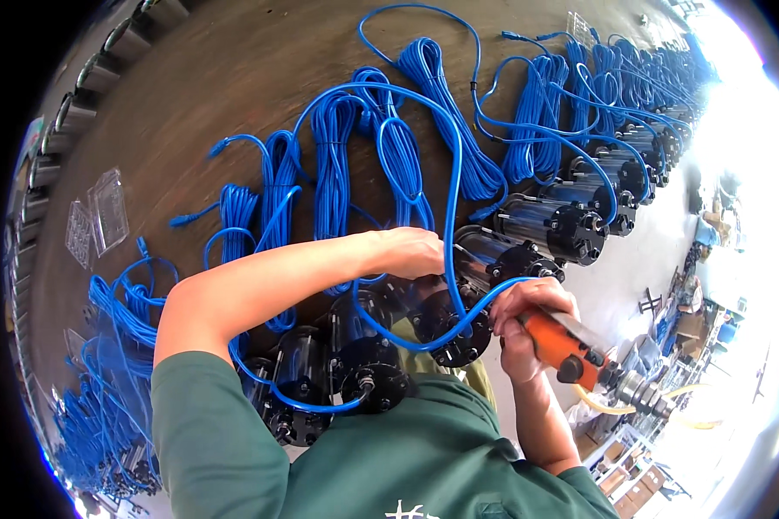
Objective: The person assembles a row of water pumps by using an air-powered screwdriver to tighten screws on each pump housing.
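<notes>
- A workshop: a long brown bench (190,95) runs away from the person, carrying a row of dark cylindrical pump bodies, each with a coiled bundle of blue cable behind it. A bright floor with boxes and clutter lies off to the right.
- The pump body being worked on (459,333) lies on its side at the bench's near edge, its black end cap facing the person, between a neighbouring pump (363,368) on the left and another (506,255) on the right.
- The right hand (528,324) is clenched around an orange power driver (571,346), its nose pointed at the end cap; an air fitting and yellowish hose trail behind it.
- The left hand (411,251) reaches across the body, forearm level and elbow bent high, and rests on top of the pump, seemingly steadying it; its fingers are hidden, so I cannot tell how firmly they close.
- A blue cable loop (454,199) hangs down across the end cap, just beside the driver's tip.
- Risk, as I judge it: the cable could catch in the spinning bit, or the round body could roll if the left hand's hold is slack, letting the bit slip.
</notes>
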A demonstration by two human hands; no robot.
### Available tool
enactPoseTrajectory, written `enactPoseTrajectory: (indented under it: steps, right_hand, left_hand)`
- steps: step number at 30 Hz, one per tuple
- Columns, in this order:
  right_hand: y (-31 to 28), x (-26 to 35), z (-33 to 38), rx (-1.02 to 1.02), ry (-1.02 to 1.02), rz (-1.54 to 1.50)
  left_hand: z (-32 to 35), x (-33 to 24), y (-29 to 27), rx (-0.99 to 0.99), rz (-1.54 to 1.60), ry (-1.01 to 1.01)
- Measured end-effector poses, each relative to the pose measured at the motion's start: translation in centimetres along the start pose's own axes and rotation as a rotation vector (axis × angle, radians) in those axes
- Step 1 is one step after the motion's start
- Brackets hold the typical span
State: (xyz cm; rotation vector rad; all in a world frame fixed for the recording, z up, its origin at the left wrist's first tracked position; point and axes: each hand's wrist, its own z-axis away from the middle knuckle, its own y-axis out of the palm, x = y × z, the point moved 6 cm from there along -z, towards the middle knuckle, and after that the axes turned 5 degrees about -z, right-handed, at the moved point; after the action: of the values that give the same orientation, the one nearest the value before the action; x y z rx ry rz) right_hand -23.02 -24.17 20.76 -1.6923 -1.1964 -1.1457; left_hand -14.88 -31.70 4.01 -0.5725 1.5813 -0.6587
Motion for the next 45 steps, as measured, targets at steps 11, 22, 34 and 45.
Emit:
enactPoseTrajectory:
  steps: [11,22,34,45]
  right_hand:
    - [1.4,8.8,-0.3,0.138,0.037,-0.292]
    - [6.0,3.7,1.7,0.402,-0.044,-0.077]
    - [6.9,2.1,1.8,0.483,-0.078,0.02]
    - [7.1,1.0,1.7,0.434,0.076,-0.114]
  left_hand:
    - [7.2,-0.8,4.2,-0.097,-0.024,-0.204]
    - [8.3,-1.1,3.8,-0.39,0.099,-0.161]
    - [9.0,-1.8,4.4,-0.514,0.088,-0.128]
    - [9.3,-1.7,4.0,-0.45,0.149,-0.262]
